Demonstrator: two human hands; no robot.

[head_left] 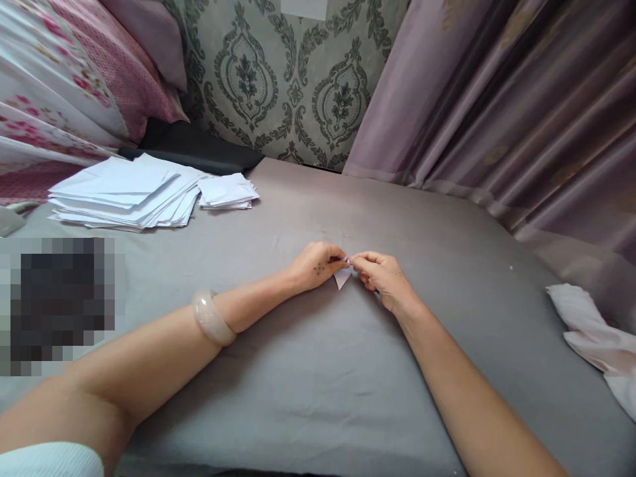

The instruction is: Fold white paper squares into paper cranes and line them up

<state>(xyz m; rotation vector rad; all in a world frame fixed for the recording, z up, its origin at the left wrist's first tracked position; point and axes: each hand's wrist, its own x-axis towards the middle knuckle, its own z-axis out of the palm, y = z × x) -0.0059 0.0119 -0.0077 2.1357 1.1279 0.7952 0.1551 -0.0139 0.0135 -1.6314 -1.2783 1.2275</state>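
Note:
Between my two hands, just above the grey sheet (pixel 318 358), is a small piece of folded white paper (pixel 342 278). One pointed corner of it hangs down below the fingers. My left hand (pixel 318 265) pinches its upper left side between thumb and fingers. From the other side, my right hand (pixel 380 273) grips the paper with thumb and forefinger, the fingertips of both hands almost touching. The fingers hide most of the paper, so its full shape cannot be made out. A pale bangle (pixel 212 318) sits on my left forearm.
At the back left lies a large stack of white paper (pixel 124 192), with a smaller stack of paper (pixel 227 191) beside it. A crumpled pale cloth (pixel 591 331) lies at the right edge. Purple curtains (pixel 462 99) and a patterned wall (pixel 293 79) border the back.

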